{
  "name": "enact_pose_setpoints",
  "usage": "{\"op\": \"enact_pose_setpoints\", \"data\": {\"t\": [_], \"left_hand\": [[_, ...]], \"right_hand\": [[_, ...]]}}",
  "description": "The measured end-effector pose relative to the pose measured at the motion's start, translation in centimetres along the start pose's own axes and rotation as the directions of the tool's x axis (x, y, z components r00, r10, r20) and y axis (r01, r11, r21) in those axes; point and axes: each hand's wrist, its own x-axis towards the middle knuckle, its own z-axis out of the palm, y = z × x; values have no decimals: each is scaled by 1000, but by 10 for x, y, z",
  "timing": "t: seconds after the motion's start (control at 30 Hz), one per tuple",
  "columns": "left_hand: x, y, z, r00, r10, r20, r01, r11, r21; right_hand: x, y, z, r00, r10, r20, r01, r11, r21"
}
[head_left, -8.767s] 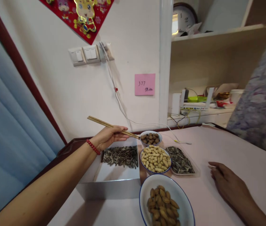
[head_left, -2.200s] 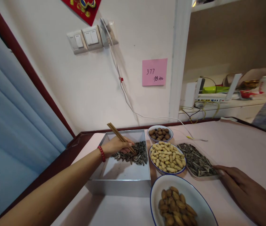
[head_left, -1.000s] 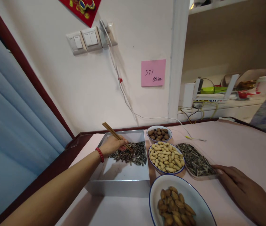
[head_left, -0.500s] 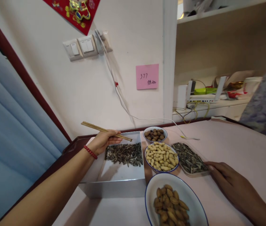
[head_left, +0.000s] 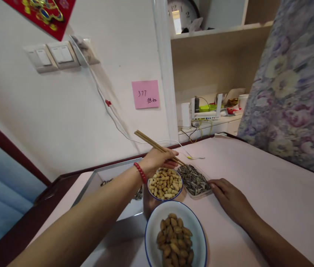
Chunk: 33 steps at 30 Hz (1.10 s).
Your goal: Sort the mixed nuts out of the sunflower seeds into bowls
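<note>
L hand (head_left: 158, 160) pinches a pair of wooden chopsticks (head_left: 159, 147), tips angled down over the far end of the clear tray of sunflower seeds (head_left: 193, 179); can't tell if a seed is caught between the tips. R hand (head_left: 228, 196) lies flat, fingers loosely spread, on the pink surface (head_left: 271, 193), fingertips touching the tray's near right edge. Bowl of peanuts (head_left: 164, 184) sits just left of the tray, under the L wrist w/ red bead bracelet (head_left: 140, 172). Bowl of almonds (head_left: 176, 237) nearest camera. White box (head_left: 109, 185) further left, mostly hidden by the forearm.
</note>
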Motion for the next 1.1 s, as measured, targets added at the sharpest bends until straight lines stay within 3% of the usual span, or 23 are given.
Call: {"op": "enact_pose_setpoints", "data": {"t": [0.1,0.23,0.33,0.5,0.63,0.73,0.87,1.1], "left_hand": [[4,-8,7,1000,-12,28,11,1000,26],[-8,-2,-9,999,39,5,-39,999,10],[-28,10,-33,993,112,-36,-112,993,-21],[-64,19,-90,961,188,-204,-193,981,-3],[-79,-1,-130,949,105,-296,-98,994,38],[-81,-27,-146,954,-3,-300,34,995,98],[-79,-52,-153,967,-63,-246,120,967,225],[-73,-69,-155,983,-59,-176,109,951,289]], "right_hand": [[0,-2,-2,1000,-2,-5,2,1000,-5],[-2,-2,-4,1000,-9,6,9,1000,-12],[-3,0,-4,1000,-4,7,4,1000,-20],[-3,3,-2,1000,16,-2,-16,999,-36],[-4,10,-1,999,27,-17,-28,998,-47],[-3,18,1,999,33,-15,-34,998,-54],[-2,25,3,997,73,-9,-73,996,-60],[-3,22,-3,990,138,12,-138,989,-58]]}}
